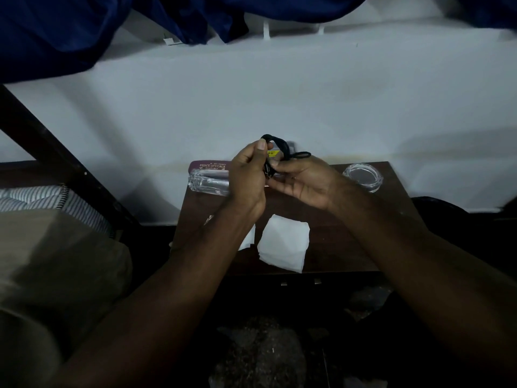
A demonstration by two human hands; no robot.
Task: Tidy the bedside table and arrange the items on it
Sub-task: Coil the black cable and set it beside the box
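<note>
A small dark wooden bedside table point(335, 242) stands against a white wall. Above its back half my left hand point(247, 177) and my right hand point(303, 180) together hold a coiled black cable point(282, 148), the left pinching a loop at the top, the right gripping the strands from below. A small item with a yellow label point(272, 153) shows between my fingers behind the cable. At the table's back left lies a clear spectacle case point(208, 183) with a maroon "Prince Opticals" lid. A white folded tissue point(284, 242) lies at the front centre, another white piece partly under my left forearm.
A clear round glass dish point(362, 177) sits at the table's back right corner. A bed with a striped sheet point(42, 200) and a beige pillow point(56, 261) lies to the left behind a dark frame post. Blue curtains point(84, 29) hang above.
</note>
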